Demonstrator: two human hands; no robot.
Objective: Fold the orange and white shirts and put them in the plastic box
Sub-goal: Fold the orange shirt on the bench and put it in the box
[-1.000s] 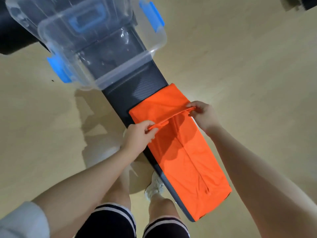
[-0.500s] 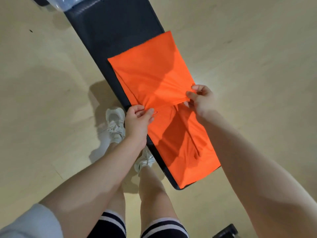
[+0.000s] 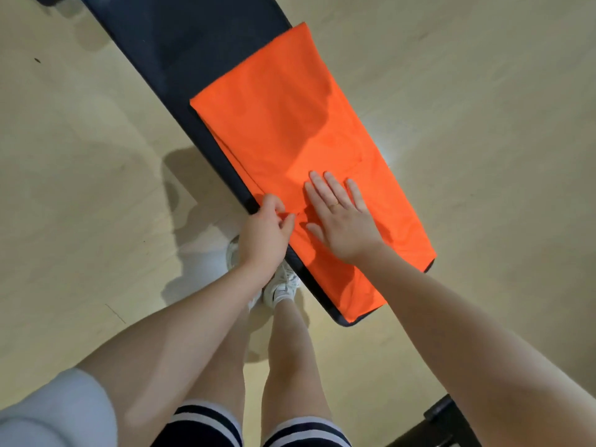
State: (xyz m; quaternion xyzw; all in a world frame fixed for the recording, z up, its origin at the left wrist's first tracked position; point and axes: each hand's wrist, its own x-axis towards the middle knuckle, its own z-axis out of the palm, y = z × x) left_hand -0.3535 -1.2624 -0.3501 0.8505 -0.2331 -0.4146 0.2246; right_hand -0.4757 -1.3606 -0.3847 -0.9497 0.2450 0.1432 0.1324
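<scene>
Since the earlier frame, the right hand (image 3: 342, 221) has let go and now lies flat, fingers spread, on the folded orange fabric shirt (image 3: 300, 130). It covers the long black padded bench's (image 3: 180, 50) near end. The left hand (image 3: 263, 232) pinches the shirt's fold at the bench's left edge.

Hands (image 3: 342, 221) on orange shirt (image 3: 290, 124)

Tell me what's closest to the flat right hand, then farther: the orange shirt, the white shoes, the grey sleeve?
1. orange shirt: directly under the right hand.
2. white shoes: below, on the floor.
3. grey sleeve: bottom-left corner, farthest.
</scene>
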